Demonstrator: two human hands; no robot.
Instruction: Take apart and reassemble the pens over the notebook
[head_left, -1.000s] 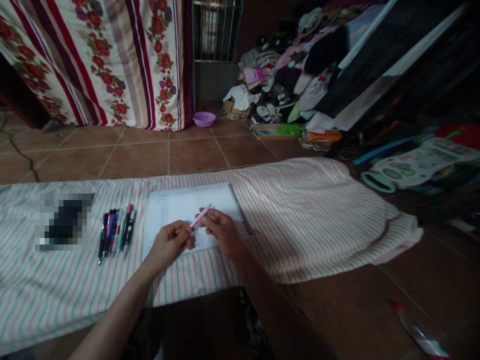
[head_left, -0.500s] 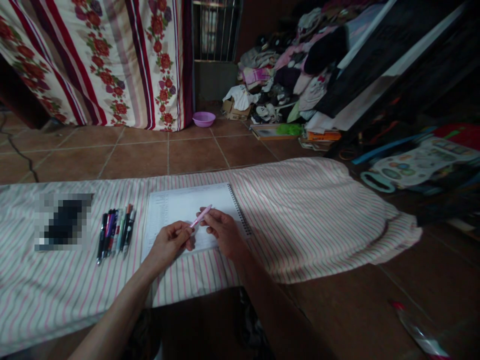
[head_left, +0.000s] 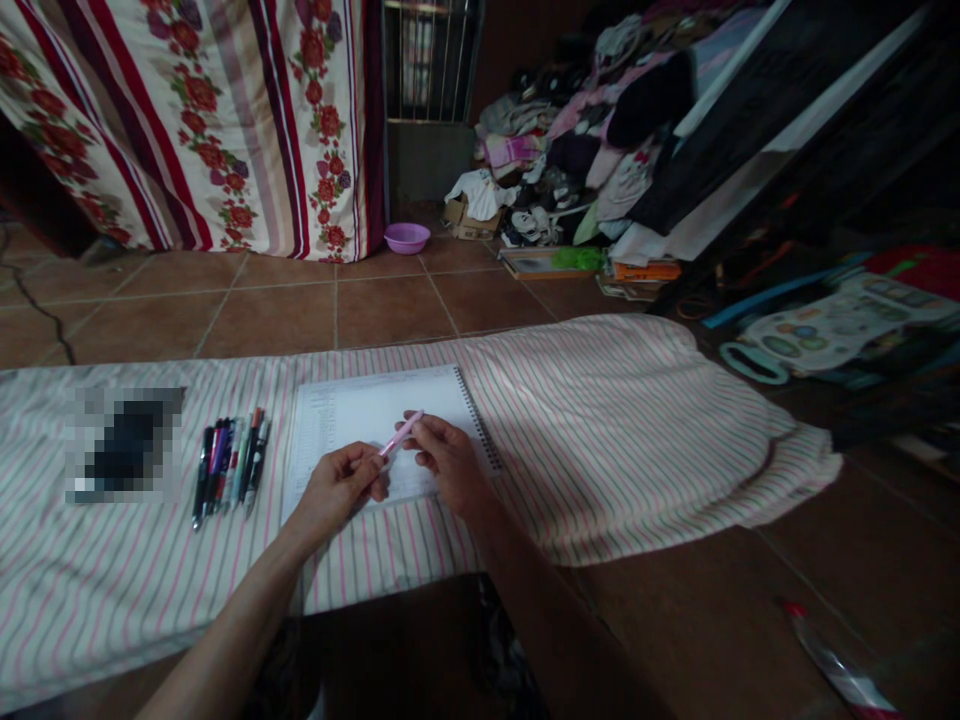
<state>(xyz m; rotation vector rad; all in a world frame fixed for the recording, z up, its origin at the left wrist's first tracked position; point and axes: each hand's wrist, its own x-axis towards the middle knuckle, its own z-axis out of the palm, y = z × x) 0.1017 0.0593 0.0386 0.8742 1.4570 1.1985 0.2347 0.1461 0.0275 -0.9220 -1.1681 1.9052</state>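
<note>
A pink pen (head_left: 403,431) is held between both my hands just above a spiral notebook (head_left: 360,415) that lies open on a striped cloth (head_left: 615,420). My left hand (head_left: 339,486) pinches the pen's lower end with closed fingers. My right hand (head_left: 444,458) grips its upper part, fingers curled round it. A row of several pens (head_left: 229,465) lies on the cloth to the left of the notebook, apart from my hands.
A blurred dark object (head_left: 124,445) rests left of the pens. Beyond the cloth are a tiled floor, a floral curtain (head_left: 225,120), a purple bowl (head_left: 407,238) and a heap of clothes (head_left: 585,150). Toys (head_left: 825,330) lie at right.
</note>
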